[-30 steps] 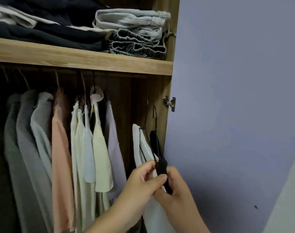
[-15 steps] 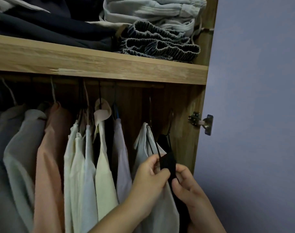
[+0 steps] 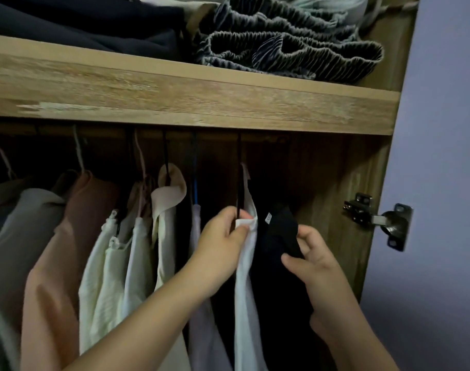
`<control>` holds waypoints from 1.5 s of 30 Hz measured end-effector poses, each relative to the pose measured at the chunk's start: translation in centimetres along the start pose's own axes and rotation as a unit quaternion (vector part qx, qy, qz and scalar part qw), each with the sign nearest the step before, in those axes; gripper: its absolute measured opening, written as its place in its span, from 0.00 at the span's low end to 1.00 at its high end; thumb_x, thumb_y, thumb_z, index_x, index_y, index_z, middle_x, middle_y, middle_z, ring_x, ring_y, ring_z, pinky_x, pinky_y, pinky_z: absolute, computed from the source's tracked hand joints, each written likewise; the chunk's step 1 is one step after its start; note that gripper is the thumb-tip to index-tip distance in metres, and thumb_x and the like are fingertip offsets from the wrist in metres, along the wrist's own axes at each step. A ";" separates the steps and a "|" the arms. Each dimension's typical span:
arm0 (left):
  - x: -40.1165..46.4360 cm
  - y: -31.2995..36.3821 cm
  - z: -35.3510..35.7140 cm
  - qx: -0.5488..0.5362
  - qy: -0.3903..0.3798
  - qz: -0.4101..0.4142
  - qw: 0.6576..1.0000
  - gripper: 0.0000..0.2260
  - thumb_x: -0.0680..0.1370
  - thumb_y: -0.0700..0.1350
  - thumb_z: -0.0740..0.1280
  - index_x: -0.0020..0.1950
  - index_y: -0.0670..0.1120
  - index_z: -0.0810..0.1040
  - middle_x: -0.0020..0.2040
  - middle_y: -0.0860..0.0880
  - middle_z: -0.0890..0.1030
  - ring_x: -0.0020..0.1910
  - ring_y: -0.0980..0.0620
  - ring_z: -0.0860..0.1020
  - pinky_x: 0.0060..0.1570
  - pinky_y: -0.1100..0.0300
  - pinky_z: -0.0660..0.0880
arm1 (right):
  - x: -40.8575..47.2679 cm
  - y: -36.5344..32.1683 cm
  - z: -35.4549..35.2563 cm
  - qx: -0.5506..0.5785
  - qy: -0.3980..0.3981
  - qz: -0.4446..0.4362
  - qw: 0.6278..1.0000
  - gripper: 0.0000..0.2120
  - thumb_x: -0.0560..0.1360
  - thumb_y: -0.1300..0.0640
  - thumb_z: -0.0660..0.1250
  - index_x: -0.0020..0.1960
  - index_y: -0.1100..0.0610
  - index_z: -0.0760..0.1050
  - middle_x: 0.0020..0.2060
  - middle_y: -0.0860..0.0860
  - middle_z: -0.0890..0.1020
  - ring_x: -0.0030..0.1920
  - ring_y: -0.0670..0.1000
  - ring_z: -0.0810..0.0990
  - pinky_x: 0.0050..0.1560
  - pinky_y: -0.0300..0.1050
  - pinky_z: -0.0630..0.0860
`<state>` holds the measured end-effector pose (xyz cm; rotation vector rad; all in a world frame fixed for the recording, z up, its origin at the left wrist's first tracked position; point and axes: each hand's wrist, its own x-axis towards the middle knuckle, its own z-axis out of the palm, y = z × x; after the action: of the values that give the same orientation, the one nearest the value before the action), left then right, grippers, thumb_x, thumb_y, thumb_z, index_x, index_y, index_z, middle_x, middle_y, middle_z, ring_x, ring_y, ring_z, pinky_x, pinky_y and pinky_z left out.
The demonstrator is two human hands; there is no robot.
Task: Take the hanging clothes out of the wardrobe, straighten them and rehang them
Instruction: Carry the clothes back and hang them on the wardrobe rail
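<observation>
The shelf [image 3: 191, 100] is matt wood with coarse grain and a pale scuffed patch. The door hinge [image 3: 378, 219] is shiny metal. The white garment [image 3: 245, 285] is thin, smooth cloth; the black garment [image 3: 280, 236] is matt cloth. The folded grey fabric [image 3: 290, 49] on the shelf is ribbed and gathered.

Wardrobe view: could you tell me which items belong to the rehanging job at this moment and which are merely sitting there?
In the job:
- white garment, pinched by left hand
- black garment, held by right hand
- black hanger

Just there:
- folded clothes on shelf
- door hinge
- pink garment
</observation>
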<state>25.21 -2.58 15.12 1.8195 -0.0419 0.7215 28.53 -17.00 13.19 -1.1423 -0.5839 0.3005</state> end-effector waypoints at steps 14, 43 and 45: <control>5.0 -3.7 2.5 0.157 0.207 0.025 0.966 0.06 0.80 0.36 0.57 0.48 0.42 0.73 0.42 0.47 0.77 0.41 0.55 0.74 0.38 0.85 0.62 | 10.0 4.2 1.3 -0.118 -0.012 -0.081 0.990 0.28 0.71 0.79 0.53 0.56 0.51 0.72 0.54 0.50 0.80 0.55 0.45 0.79 0.54 0.37 0.76; 1.8 -1.2 0.0 0.407 0.020 -0.070 0.910 0.32 0.77 0.42 0.64 0.76 0.42 0.50 0.72 0.41 0.60 0.71 0.44 0.61 0.67 0.59 0.61 | 5.5 2.3 2.2 -0.581 0.065 -0.097 0.805 0.22 0.77 0.61 0.60 0.71 0.54 0.63 0.62 0.54 0.71 0.62 0.52 0.70 0.60 0.43 0.70; 0.6 -1.2 0.2 0.402 0.008 -0.051 0.914 0.33 0.78 0.44 0.63 0.76 0.42 0.48 0.75 0.42 0.53 0.74 0.44 0.55 0.70 0.59 0.56 | 3.9 2.7 1.5 -0.573 0.077 -0.090 0.811 0.22 0.78 0.59 0.60 0.71 0.53 0.63 0.62 0.52 0.71 0.63 0.50 0.68 0.61 0.42 0.68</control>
<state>26.25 -2.12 14.35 2.5718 0.4153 0.7331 31.04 -12.77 12.28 -2.2317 -0.7359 -0.3971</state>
